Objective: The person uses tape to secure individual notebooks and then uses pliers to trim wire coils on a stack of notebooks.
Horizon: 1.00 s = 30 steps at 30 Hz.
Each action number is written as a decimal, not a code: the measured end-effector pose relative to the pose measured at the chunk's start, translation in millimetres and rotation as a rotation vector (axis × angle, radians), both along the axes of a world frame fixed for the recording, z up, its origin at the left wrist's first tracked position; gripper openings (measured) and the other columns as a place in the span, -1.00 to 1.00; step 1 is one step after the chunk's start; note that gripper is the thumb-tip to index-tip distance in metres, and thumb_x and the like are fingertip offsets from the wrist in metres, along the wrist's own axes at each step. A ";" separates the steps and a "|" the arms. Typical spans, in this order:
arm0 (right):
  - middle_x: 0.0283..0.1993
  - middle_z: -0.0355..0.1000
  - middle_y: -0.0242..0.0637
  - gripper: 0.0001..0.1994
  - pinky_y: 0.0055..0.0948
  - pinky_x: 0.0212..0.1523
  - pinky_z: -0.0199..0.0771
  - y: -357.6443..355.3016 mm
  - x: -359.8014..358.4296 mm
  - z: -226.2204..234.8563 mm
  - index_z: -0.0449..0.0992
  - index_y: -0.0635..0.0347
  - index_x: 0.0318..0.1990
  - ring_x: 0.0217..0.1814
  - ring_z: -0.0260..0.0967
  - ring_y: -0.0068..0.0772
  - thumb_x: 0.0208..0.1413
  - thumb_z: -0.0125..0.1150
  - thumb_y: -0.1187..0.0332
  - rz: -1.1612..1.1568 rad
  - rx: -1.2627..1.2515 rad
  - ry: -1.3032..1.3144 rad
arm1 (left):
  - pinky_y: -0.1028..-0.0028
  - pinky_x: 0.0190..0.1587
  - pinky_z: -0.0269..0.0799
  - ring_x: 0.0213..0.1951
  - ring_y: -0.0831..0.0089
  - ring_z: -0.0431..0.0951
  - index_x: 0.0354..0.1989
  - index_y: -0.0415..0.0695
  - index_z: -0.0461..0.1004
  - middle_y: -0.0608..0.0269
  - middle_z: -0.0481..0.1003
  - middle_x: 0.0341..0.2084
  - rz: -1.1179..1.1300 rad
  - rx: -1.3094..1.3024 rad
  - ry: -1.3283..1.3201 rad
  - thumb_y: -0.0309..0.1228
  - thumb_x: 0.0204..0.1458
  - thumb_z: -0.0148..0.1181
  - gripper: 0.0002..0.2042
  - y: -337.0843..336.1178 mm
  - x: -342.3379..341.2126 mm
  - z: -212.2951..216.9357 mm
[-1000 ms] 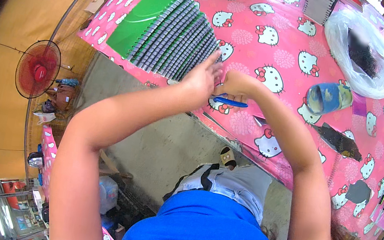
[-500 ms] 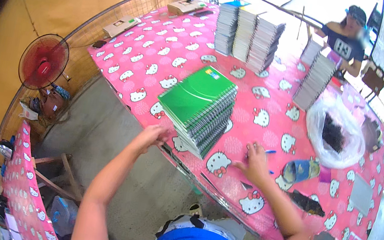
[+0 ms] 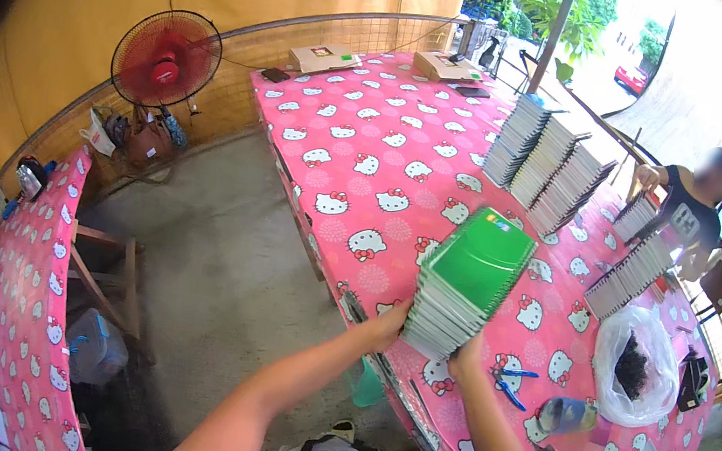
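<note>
A stack of green-covered spiral notebooks [image 3: 480, 261] stands near the front edge of the table, its wire binding along the right side. My left hand [image 3: 390, 325] grips the stack's lower left side. At the lower near right corner, my right hand [image 3: 466, 357] presses against it, so the stack sits between both hands. Their fingertips are partly hidden by the notebooks. Just right of my right hand lies a blue-handled hand tool, seemingly pliers [image 3: 513, 385].
Tall notebook stacks [image 3: 548, 165] stand at the back, and another [image 3: 628, 279] at the right. A plastic bag with dark contents [image 3: 638, 369] and a clear blue-tinted container [image 3: 567, 416] lie nearer. Across the table, a person [image 3: 688, 216] handles notebooks. A fan [image 3: 166, 61] stands left.
Both my hands have moved in from beside the stack onto its sides. The stack is turned and its notebooks look more evenly aligned. The head view has swung left.
</note>
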State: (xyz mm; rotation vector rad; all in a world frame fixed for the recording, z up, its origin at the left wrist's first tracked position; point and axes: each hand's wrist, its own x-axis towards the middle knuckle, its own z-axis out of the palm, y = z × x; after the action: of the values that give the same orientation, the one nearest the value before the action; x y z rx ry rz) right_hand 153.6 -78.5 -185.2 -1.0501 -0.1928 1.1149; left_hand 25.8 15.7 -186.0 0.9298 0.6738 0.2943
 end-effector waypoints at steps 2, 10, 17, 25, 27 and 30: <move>0.22 0.30 -0.26 -0.47 -0.22 0.18 0.29 -4.1 32.7 -6.5 0.26 0.13 0.23 0.20 0.27 -0.27 0.27 -0.20 -0.03 0.058 0.056 -0.011 | 0.30 0.31 -0.04 0.30 0.27 0.10 0.35 -0.13 -0.01 0.16 0.10 0.32 0.001 -0.080 -0.164 0.09 0.23 -0.34 -0.34 -20.2 15.8 -28.7; 0.13 0.38 -0.20 -0.59 -0.20 0.17 0.34 13.5 81.7 -0.7 0.31 0.22 0.18 0.12 0.34 -0.27 0.29 -0.13 0.19 0.139 0.026 -0.085 | 0.30 0.32 -0.08 0.33 0.13 0.01 0.37 -0.26 -0.20 -0.10 -0.02 0.32 0.552 0.211 0.059 0.12 0.19 -0.25 -0.22 -90.8 60.4 -51.9; 0.29 0.20 -0.18 -0.38 -0.15 0.14 0.22 -32.6 73.9 -7.9 0.25 0.24 0.20 0.18 0.24 -0.23 0.21 -0.11 -0.11 0.000 -0.005 -0.158 | 0.32 0.01 0.28 -0.05 0.40 0.37 0.09 -0.16 0.26 0.18 0.38 -0.03 0.733 0.246 -0.006 -0.08 0.22 -0.16 -0.56 18.6 49.8 -55.6; 0.31 0.16 -0.15 -0.23 -0.21 0.25 0.11 -39.2 -8.4 5.3 0.14 0.18 0.29 0.30 0.12 -0.22 0.16 -0.26 -0.30 -0.265 -0.154 -0.001 | 0.40 -0.18 0.24 -0.25 0.39 0.36 -0.21 -0.12 0.49 0.25 0.47 -0.34 0.006 0.217 0.033 -0.16 0.16 -0.14 -0.66 103.6 58.6 -48.7; 0.26 0.24 -0.19 -0.25 -0.28 0.23 0.21 -14.3 -28.2 11.3 0.20 0.16 0.26 0.27 0.18 -0.25 0.17 -0.27 -0.30 -0.237 0.104 0.017 | 0.38 0.08 0.22 0.00 0.36 0.38 0.03 -0.20 0.40 0.23 0.46 -0.02 -0.095 0.235 0.142 -0.25 0.18 -0.20 -0.61 126.1 23.8 -66.6; 0.14 0.38 -0.35 -0.46 -0.20 0.16 0.25 -15.3 15.7 -1.6 0.34 0.08 0.15 0.17 0.27 -0.27 0.21 -0.19 -0.11 -0.309 -0.077 0.031 | 0.37 0.09 0.25 -0.03 0.38 0.41 0.05 -0.21 0.40 0.20 0.46 -0.02 -0.226 0.164 0.207 -0.29 0.18 -0.18 -0.63 96.4 31.3 -42.8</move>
State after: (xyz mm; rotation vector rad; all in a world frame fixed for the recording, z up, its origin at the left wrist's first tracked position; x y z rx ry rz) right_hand 169.3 -93.8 -186.8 -1.0881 0.0379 0.8629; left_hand 57.1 112.1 -228.9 1.1932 0.7340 0.0528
